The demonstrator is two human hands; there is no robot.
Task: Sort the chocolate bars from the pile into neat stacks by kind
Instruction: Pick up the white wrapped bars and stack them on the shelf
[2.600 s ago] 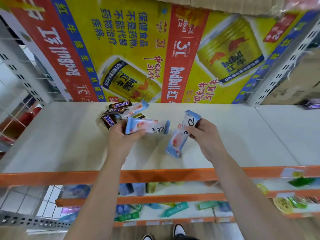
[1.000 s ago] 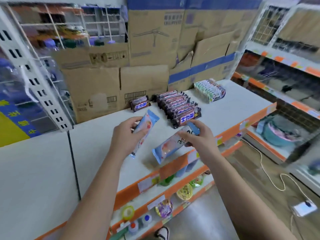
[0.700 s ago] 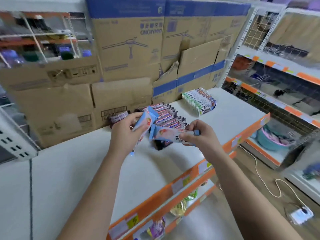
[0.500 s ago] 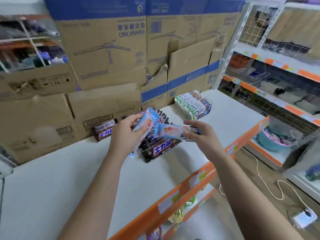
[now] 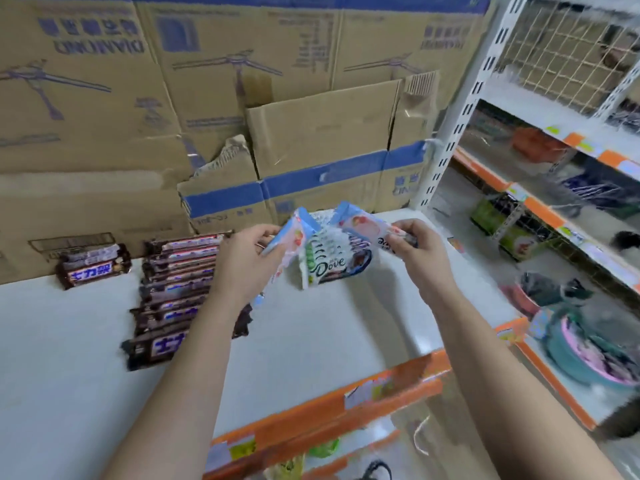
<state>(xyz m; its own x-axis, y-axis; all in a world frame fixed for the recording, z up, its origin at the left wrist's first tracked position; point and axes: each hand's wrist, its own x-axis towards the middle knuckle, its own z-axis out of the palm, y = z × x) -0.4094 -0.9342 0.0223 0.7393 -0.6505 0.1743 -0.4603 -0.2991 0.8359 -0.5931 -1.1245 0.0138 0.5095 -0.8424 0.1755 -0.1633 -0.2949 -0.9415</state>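
Biggest thing here is the wall of cardboard boxes [image 5: 311, 133] along the back of the white shelf board [image 5: 329, 341], and they close off that whole rear edge. The board has a wide bare stretch in the middle and toward its orange front lip [image 5: 329, 407], and on the right it stops at a white slotted upright [image 5: 450, 133].

On the left, a long row of dark Snickers bars [image 5: 173, 292] runs from near the boxes toward the front, each bar overlapping the next. A small separate Snickers stack [image 5: 93, 266] sits further left, right up against the boxes. A tight pack of Dove bars [image 5: 329, 266] in green, white and dark wrappers stands near the back, between the two hands.

The left hand [image 5: 242, 268] grips a pink-and-blue Dove bar [image 5: 291, 237], held up above the shelf beside the Snickers row. The right hand [image 5: 420, 251] pinches a second pink-and-blue bar [image 5: 363, 225] by its end, just over the Dove pack (it's blurry, so I can't tell if it touches the pack). The two held bars nearly meet at their top corners.
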